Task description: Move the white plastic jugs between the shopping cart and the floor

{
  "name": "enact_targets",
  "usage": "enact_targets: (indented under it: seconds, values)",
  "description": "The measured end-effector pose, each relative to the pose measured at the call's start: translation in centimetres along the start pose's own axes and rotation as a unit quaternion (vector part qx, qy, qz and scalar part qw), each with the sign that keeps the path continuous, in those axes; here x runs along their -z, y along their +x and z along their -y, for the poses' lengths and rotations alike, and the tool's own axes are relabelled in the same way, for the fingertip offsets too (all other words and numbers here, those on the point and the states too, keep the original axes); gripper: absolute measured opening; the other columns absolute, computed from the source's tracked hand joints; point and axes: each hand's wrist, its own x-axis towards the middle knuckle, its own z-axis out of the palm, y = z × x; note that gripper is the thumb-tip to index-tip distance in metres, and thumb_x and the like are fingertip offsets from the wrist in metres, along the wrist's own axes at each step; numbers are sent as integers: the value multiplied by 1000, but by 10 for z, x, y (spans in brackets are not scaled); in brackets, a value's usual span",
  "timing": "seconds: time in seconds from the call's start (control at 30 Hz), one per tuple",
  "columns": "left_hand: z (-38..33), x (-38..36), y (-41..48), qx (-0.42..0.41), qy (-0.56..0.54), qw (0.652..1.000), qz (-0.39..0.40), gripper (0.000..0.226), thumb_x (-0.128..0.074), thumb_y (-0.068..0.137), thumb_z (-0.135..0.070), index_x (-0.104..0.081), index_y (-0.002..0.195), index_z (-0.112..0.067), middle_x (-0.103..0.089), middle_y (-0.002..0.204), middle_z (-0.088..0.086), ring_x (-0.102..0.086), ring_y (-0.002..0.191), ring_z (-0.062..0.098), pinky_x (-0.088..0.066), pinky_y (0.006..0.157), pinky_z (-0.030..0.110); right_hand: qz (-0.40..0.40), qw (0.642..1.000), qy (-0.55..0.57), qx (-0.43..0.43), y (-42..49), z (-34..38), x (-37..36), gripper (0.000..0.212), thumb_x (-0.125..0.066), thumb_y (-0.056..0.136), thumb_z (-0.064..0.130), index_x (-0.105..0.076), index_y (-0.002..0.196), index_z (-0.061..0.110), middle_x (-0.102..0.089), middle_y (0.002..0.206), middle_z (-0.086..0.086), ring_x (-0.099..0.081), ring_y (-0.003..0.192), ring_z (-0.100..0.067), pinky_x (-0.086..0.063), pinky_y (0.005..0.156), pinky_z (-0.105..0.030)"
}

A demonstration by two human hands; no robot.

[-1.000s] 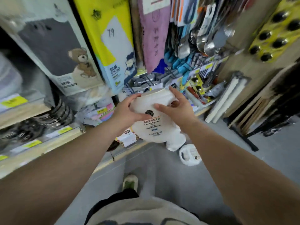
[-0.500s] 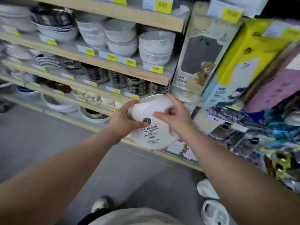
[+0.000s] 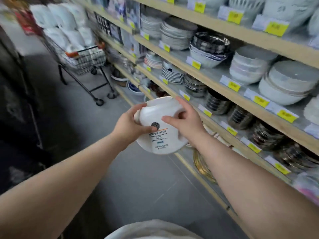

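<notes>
I hold a white plastic jug (image 3: 158, 135) with a printed label in front of me at chest height, tilted with its cap end to the left. My left hand (image 3: 130, 125) grips its cap end, thumb on the label side. My right hand (image 3: 184, 121) grips the handle side, fingers curled into the handle. Far ahead on the left stands a wire shopping cart (image 3: 82, 61), piled high with several more white jugs (image 3: 60, 30).
Wooden shelves (image 3: 215, 87) stacked with bowls and plates and yellow price tags run along the right. A grey floor aisle (image 3: 138, 183) leads to the cart. Dark fixtures (image 3: 15, 104) line the left side. A gold rack (image 3: 202, 164) sits low by the shelf.
My view has swung left along the aisle, from the hanging goods to the bowl shelves and the cart. The jugs on the floor have left the view. Both hands keep their hold on the jug.
</notes>
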Motion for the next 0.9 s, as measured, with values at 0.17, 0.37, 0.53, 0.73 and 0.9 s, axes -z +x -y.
enact_targets:
  seconds: [0.17, 0.37, 0.53, 0.73, 0.9]
  values:
    - [15, 94, 33, 8, 7, 996, -92, 79, -93, 55, -18, -55, 121, -40, -62, 111, -12, -62, 97, 5, -52, 74, 18, 90, 995, -13, 36, 71, 33, -95, 91, -89, 59, 34, -44, 138, 44, -57, 131, 6, -53, 121, -13, -44, 105, -39]
    - [34, 179, 95, 32, 6, 978, -204, 78, -93, 55, -18, -55, 119, -42, -62, 113, -8, -63, 99, 13, -56, 83, 33, 195, 979, -11, 64, 174, 57, -195, 90, -89, 59, 31, -45, 138, 42, -63, 119, 1, -60, 111, -16, -49, 100, -41]
    - [40, 242, 163, 41, 7, 959, -282, 76, -92, 57, -19, -54, 118, -45, -59, 115, -9, -59, 104, 15, -54, 85, 32, 272, 958, -3, 94, 270, 84, -272, 80, -89, 58, 31, -49, 125, 49, -64, 117, 1, -62, 108, -17, -52, 96, -42]
    - [35, 314, 236, 46, -15, 931, -362, 81, -92, 58, -17, -54, 125, -41, -57, 120, -11, -57, 108, 13, -52, 82, 27, 355, 927, -9, 120, 372, 127, -359, 89, -86, 44, 49, -48, 125, 54, -64, 121, 5, -60, 114, -16, -52, 97, -42]
    - [44, 385, 291, 59, -18, 917, -393, 80, -92, 56, -20, -54, 120, -48, -57, 122, -9, -57, 109, 16, -54, 88, 35, 384, 914, -13, 132, 437, 153, -438, 87, -87, 43, 51, -47, 119, 62, -61, 125, 4, -58, 117, -17, -51, 98, -43]
